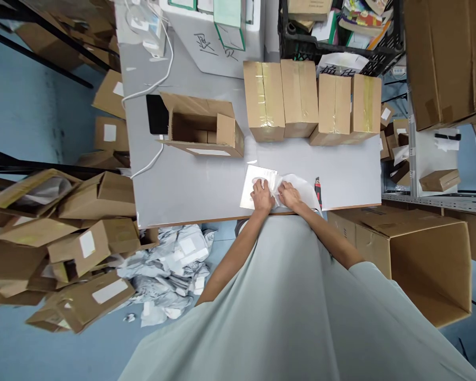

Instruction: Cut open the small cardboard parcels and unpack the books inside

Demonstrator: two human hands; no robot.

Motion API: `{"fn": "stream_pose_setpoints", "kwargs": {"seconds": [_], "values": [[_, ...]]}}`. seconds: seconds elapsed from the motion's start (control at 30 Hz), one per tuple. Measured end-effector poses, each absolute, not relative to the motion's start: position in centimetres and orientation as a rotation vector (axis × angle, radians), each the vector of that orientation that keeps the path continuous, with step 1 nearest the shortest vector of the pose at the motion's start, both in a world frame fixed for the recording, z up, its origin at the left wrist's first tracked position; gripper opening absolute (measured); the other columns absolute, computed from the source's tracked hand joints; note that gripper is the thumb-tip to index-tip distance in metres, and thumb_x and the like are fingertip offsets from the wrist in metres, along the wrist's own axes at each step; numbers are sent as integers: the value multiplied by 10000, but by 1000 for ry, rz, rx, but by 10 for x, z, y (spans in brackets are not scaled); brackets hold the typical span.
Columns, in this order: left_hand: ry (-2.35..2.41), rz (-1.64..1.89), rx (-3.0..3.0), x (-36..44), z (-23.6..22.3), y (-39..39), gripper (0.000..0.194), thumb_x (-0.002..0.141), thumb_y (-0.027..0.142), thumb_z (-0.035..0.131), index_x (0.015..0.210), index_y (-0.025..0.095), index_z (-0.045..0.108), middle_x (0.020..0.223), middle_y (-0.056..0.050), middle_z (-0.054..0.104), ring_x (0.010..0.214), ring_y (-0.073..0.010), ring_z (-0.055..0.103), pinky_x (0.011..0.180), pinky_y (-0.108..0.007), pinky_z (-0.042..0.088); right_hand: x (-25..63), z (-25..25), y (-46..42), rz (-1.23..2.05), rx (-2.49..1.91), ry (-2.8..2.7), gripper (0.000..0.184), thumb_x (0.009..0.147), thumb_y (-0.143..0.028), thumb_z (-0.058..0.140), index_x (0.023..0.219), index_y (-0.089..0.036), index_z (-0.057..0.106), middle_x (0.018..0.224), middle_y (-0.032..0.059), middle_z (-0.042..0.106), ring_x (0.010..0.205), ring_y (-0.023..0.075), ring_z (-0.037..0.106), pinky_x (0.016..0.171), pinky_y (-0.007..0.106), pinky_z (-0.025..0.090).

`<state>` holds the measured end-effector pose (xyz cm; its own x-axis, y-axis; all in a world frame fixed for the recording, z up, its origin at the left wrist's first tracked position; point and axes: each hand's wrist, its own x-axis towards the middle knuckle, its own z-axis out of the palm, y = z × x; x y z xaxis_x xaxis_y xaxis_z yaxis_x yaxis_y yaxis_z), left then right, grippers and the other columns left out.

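A flat, white, book-like packet (247, 187) lies near the front edge of the table, with faint print along its top. My left hand (263, 196) is over its right part, fingers bent and closed on it. Crumpled white wrapping (306, 189) spreads out to the right and meets the packet between my hands. My right hand (289, 194) grips this wrapping with its fingers curled together. Whether the packet is partly inside the wrapping cannot be made out. A red and black box cutter (318, 191) rests just right of the wrapping.
An open cardboard box (200, 135) stands behind my hands to the left, beside a black flat device (157, 115). Several taped boxes (300, 98) line the back, before a black crate (297, 47) and white foam bin (226, 58). Cartons (99, 196) pile up left.
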<state>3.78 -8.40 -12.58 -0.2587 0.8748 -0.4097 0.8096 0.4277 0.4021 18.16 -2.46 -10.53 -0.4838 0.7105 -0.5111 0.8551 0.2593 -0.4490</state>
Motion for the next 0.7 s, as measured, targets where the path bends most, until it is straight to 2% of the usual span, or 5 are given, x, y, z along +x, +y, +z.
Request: {"fn": "stream_pose_setpoints", "kwargs": {"seconds": [0.2, 0.3, 0.4, 0.57, 0.7], "values": [[2107, 420, 1334, 5, -115, -98, 760, 853, 129, 695, 1597, 107, 543, 1606, -261, 571, 1454, -422, 596, 1190, -523, 521, 211, -77, -12, -1142, 1776, 2391, 74, 882, -205, 532, 830, -257, 526, 1077, 78, 710, 889, 214, 606, 872, 322, 509], [2125, 596, 1264, -20, -105, -112, 571, 939, 187, 610, 1509, 163, 646, 1452, -192, 703, 1304, -364, 701, 1133, -467, 553, 224, -50, -11, -1442, 1987, 2401, 155, 804, -280, 565, 769, -288, 414, 942, 34, 733, 841, 216, 641, 816, 320, 507], [2188, 770, 1175, -47, -97, -123, 455, 985, 223, 550, 1404, 194, 725, 1358, -147, 764, 1214, -320, 731, 1096, -421, 554, 223, -18, -16, -1858, 2053, 2272, 208, 788, -353, 604, 781, -283, 409, 1012, 23, 768, 832, 189, 656, 720, 280, 493], [2147, 867, 683, -77, -105, -125, 334, 941, 260, 587, 1199, 191, 789, 1129, -97, 822, 1032, -264, 749, 1063, -397, 559, 195, 26, -17, -2421, 1813, 2149, 223, 802, -364, 662, 800, -271, 460, 956, 16, 723, 779, 156, 596, 687, 269, 460], [2031, 856, 521, -71, -123, -123, 285, 961, 333, 576, 1075, 163, 774, 1036, -100, 828, 1011, -253, 762, 979, -392, 616, 171, 42, -6, -2626, 1546, 2154, 279, 805, -402, 701, 791, -272, 454, 868, -8, 661, 744, 147, 525, 682, 273, 430]]}}
